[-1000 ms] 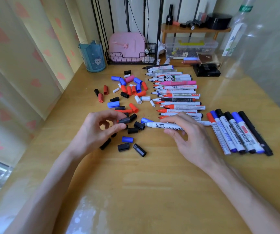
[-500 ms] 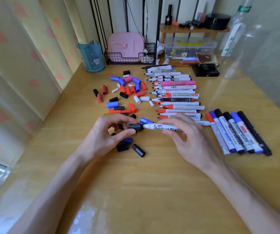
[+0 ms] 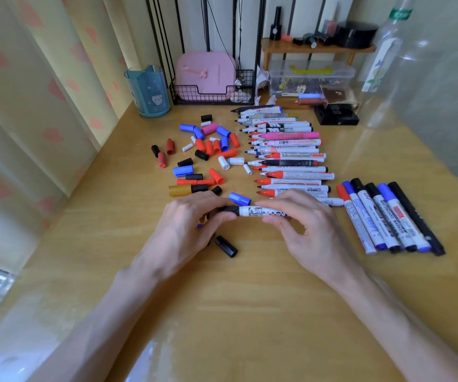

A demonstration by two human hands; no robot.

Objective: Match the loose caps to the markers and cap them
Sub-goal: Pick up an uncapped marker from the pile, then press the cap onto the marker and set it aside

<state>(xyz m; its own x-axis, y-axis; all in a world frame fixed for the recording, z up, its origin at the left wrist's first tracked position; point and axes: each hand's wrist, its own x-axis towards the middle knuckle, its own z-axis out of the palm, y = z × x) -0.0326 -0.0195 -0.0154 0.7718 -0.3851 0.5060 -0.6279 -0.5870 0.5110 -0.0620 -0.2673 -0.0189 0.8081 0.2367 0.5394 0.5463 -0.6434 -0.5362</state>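
Note:
A white marker lies level between both hands above the wooden desk. My left hand pinches a black cap that sits on the marker's left end. My right hand grips the barrel with its fingertips. Several uncapped markers lie in a row behind my hands. Loose caps in red, blue, black, white and pink are scattered to their left. Several capped markers lie side by side at the right. A black cap and a blue cap lie close to my hands.
A blue cup, a black wire basket with a pink box, a clear storage box and a small wooden shelf stand along the back. A clear bottle stands at the back right. A curtain hangs at the left.
My left hand brought a black cap from the pile to the marker's tip and pushed it on. My right hand has kept the marker in place.

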